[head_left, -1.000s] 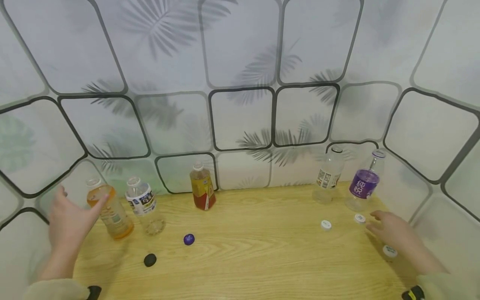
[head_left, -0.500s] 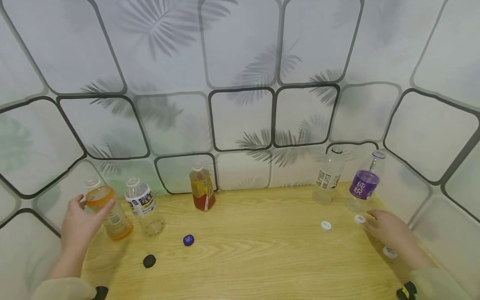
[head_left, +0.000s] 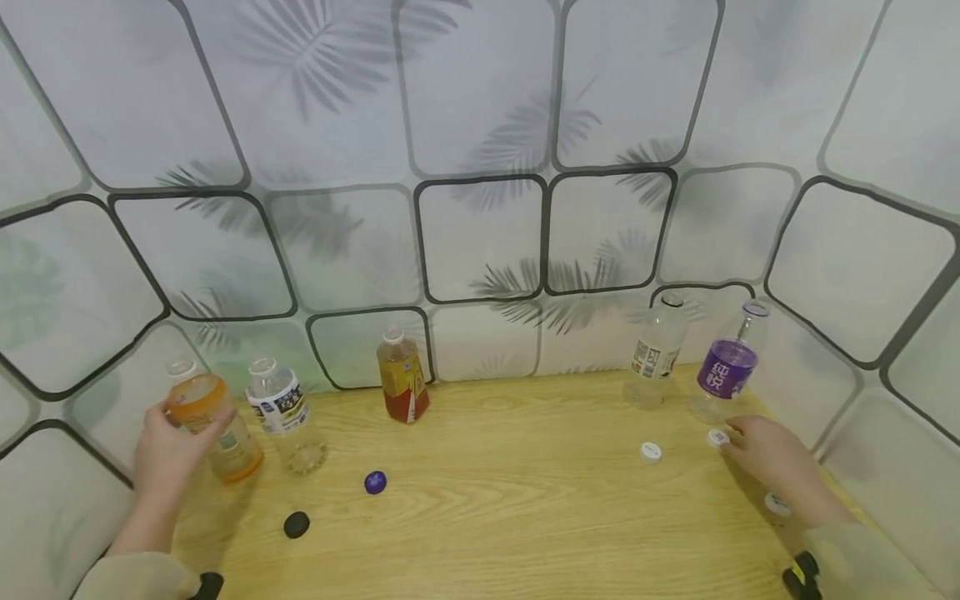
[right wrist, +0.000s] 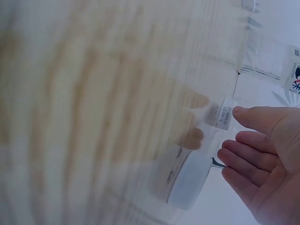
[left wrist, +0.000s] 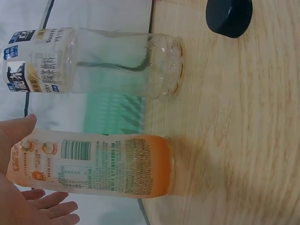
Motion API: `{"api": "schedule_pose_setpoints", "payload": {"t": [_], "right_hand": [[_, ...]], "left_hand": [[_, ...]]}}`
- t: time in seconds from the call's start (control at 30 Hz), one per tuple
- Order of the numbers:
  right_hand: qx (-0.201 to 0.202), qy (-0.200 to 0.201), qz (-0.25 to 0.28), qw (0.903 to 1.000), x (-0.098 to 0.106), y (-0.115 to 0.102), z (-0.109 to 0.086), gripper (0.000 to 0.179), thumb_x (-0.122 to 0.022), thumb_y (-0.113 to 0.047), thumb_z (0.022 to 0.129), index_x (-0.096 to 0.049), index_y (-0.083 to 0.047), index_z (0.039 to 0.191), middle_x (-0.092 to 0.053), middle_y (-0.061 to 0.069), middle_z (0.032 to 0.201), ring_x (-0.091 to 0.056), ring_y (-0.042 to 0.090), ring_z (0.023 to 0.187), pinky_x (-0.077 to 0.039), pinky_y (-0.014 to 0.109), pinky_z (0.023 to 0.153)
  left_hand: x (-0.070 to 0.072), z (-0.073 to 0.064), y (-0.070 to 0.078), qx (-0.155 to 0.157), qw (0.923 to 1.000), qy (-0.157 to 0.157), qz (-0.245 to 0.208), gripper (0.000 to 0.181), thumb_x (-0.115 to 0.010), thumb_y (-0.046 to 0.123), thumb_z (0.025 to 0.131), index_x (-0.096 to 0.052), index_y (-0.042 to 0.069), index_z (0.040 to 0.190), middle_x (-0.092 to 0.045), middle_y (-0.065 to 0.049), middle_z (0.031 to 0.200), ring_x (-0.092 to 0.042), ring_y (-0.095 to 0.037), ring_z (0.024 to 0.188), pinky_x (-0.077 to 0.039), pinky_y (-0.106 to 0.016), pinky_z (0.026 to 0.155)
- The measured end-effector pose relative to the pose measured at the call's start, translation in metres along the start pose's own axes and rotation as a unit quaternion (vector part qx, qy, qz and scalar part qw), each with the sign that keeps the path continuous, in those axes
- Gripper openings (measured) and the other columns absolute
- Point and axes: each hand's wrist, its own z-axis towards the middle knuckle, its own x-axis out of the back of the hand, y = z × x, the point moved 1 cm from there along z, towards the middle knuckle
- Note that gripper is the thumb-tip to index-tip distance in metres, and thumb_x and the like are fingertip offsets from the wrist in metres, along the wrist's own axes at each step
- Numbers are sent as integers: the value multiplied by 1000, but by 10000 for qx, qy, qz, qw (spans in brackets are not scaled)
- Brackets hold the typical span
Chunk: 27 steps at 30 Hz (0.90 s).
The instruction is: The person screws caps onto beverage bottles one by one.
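My left hand (head_left: 167,454) reaches around a clear bottle with an orange-banded label (head_left: 237,450), at the far left of the table. In the left wrist view, thumb and spread fingers lie on either side of this bottle (left wrist: 108,164), the fingers straight. Beside it stands a clear bottle with a white and blue label (head_left: 283,408). At the right, my right hand (head_left: 776,462) is low over the table, thumb tip right at the edge of a small white bottle cap (right wrist: 225,115). Its other fingers are loosely bent, with nothing between them and the thumb.
Toward the back stand a yellow and red bottle (head_left: 405,379), a clear bottle (head_left: 657,358) and a purple-labelled bottle (head_left: 726,371). A black cap (head_left: 297,525), a blue cap (head_left: 375,482) and white caps (head_left: 651,452) lie on the table. Patterned walls (head_left: 480,233) enclose it.
My left hand has moved right and in around the orange-labelled bottle, from beside it. My right hand has shifted slightly left, closer to the white cap. Bottles and caps keep their places.
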Motion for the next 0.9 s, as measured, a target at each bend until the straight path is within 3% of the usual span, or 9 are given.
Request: {"api": "schedule_pose_setpoints", "payload": {"t": [0.13,0.23,0.33,0.47,0.57,0.77,0.9], "right_hand": [[-59,-73,-75,9999,-2,0,3,41,-76,-17,92,-68,13,118,-71,37,113,-68,57,101,-54,71,89],[-59,-47,-75,9999,-1,-2,6,33,-76,-18,92,-71,9,112,-75,24,93,-71,43,85,-58,65,81],[-7,4,-82,10000,-2,-3,7,31,-76,-16,92,-72,8,110,-73,15,84,-69,36,79,-58,62,77],[57,36,-136,9999,-4,-7,7,35,-76,-14,92,-70,12,114,-76,24,95,-72,47,90,-58,66,84],[103,112,-94,9998,-4,-10,8,30,-75,-12,92,-71,11,110,-77,23,93,-72,47,89,-58,65,85],[235,264,-41,9994,-7,-10,9,13,-75,-12,91,-73,0,95,-67,1,74,-62,21,71,-58,54,72],[226,246,-58,9994,-8,-8,10,9,-76,-11,90,-73,-3,91,-63,-1,72,-55,17,69,-56,49,68]], "left_hand": [[-5,0,-1,-150,9997,137,-105,98,-66,45,101,-15,-15,160,-35,-45,157,-39,-60,143,-34,-70,120],[-9,1,-3,-214,9994,221,-125,93,-66,43,100,-21,-16,157,-40,-44,153,-43,-59,140,-36,-70,118],[-11,3,-5,-210,9994,247,-153,89,-66,42,101,-26,-15,156,-42,-43,151,-44,-58,139,-36,-70,118],[-14,5,-7,-170,9993,299,-166,84,-66,41,102,-30,-14,155,-43,-42,151,-45,-58,139,-35,-70,119],[-15,6,-8,-122,9991,368,-159,81,-65,42,102,-33,-14,152,-45,-41,149,-46,-58,137,-37,-70,117],[-17,7,-9,-143,9986,449,-222,75,-66,40,101,-40,-13,148,-50,-40,147,-49,-56,135,-39,-68,116],[-17,7,-9,-168,9987,387,-285,74,-66,40,102,-40,-11,149,-50,-39,149,-49,-56,137,-38,-68,118]]}}
